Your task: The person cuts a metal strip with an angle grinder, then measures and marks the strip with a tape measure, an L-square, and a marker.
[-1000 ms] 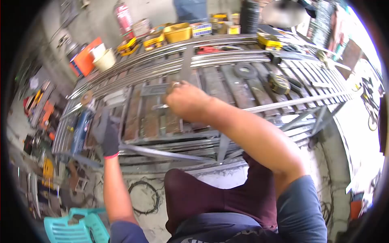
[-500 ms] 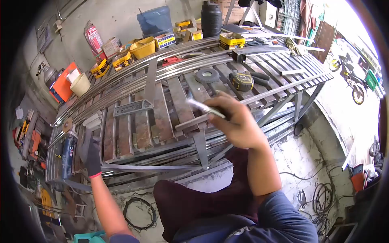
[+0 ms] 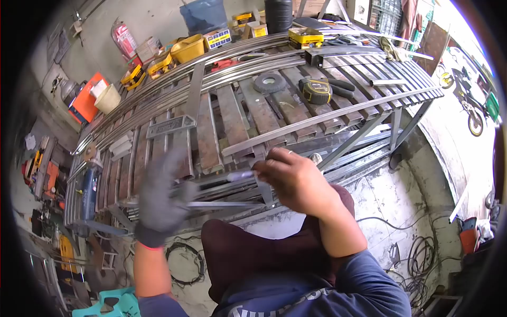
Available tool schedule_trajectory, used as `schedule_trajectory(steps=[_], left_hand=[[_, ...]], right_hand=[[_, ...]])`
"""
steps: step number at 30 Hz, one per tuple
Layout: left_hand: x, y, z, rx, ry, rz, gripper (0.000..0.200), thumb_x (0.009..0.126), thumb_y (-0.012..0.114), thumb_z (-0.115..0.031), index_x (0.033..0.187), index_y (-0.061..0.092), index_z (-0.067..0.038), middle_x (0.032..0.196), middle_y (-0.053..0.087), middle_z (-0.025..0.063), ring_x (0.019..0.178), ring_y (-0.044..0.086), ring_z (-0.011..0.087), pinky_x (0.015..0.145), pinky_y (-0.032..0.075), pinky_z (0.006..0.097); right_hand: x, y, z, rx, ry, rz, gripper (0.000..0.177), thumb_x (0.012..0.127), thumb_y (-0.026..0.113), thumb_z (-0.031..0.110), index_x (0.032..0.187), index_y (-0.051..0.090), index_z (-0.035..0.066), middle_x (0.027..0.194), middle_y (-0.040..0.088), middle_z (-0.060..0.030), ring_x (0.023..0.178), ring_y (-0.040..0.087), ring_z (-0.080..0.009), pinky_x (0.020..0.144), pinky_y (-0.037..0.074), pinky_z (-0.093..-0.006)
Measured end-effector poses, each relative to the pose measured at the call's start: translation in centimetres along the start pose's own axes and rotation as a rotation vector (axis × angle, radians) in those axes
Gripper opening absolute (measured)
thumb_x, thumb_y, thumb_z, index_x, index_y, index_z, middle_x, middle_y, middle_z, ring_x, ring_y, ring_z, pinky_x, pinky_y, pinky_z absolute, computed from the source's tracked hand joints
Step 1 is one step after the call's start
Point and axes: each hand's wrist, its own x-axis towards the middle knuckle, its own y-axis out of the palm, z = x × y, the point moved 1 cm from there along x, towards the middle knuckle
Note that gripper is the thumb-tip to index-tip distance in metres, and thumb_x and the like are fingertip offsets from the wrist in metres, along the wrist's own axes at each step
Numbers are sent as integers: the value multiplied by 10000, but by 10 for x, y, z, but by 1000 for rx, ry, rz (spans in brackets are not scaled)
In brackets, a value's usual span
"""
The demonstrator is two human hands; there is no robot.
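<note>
Spanning most of the frame, a slatted steel workbench (image 3: 211, 132) carries long curved steel strips (image 3: 222, 74) along its far side. One straight bar (image 3: 327, 117) lies slantwise across the slats, from centre to right.

Low in the frame, left of centre, the left hand (image 3: 161, 198) in its grey glove is raised over the bench's near rail. Its fingers are spread apart and grip nothing, and motion blurs it. The bare right hand (image 3: 296, 177), at centre, has its fingers closed together on a slim silvery piece (image 3: 240, 175). The piece pokes out to the left, just above the near rail and close beside the glove. What it is exactly I cannot tell.

As I read it, the piece is being carried in toward the open glove, and the step is a hand-over or a two-handed grip. A next move would call for the glove to steady and close on the free end before the right hand lets go.

Containers line the top edge:
- a blue bin (image 3: 203, 16), contents hidden;
- a black drum (image 3: 278, 15), closed;
- a yellow tub (image 3: 187, 48), whose inside is too small to read;
- a cream bucket (image 3: 108, 98) at upper left, apparently bare inside;
- a yellow parts box (image 3: 305, 36) with small dark items.

A tape measure (image 3: 316, 91) and a dark disc (image 3: 269, 82) rest on the slats.
</note>
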Motion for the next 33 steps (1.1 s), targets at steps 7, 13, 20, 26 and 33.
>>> schedule_trajectory(steps=[7, 13, 20, 26, 33], left_hand=[[29, 21, -61, -229, -132, 402, 207, 1055, 790, -272, 1056, 763, -67, 970, 736, 135, 947, 705, 384, 875, 536, 539], [10, 24, -93, 223, 128, 139, 97, 1042, 764, -143, 1115, 748, -80, 944, 631, 165, 936, 605, 430, 900, 498, 537], [11, 45, -76, -3, -7, -124, 151, 1093, 792, -190, 1161, 812, -56, 1019, 734, 169, 943, 665, 397, 845, 508, 522], [15, 60, -84, -128, -32, -173, 260, 1015, 864, -241, 1239, 808, -122, 1033, 761, 115, 957, 703, 395, 876, 541, 515], [29, 54, -96, -185, -17, -145, 302, 976, 859, -227, 1266, 828, -149, 985, 790, 108, 914, 725, 388, 858, 525, 518]], right_hand=[[-7, -9, 33, -445, -257, 52, 387, 950, 693, 255, 1290, 801, 104, 1200, 677, -48, 1144, 671, -244, 917, 534, -384], [-18, -42, 38, -251, -62, 221, 344, 930, 741, 240, 1218, 794, 61, 1110, 687, -95, 1099, 709, -288, 911, 580, -430], [-10, -62, 13, 313, -138, -339, 197, 1091, 806, 182, 1129, 709, 15, 1017, 626, -79, 932, 664, -239, 837, 548, -356], [-15, -7, 15, 802, 79, -635, 359, 1156, 771, 286, 1259, 632, -29, 1071, 718, -69, 852, 657, -106, 781, 545, -265], [-15, 1, 14, 872, 108, -664, 307, 1173, 742, 247, 1267, 621, -19, 1074, 740, -92, 831, 691, -114, 762, 583, -275]])
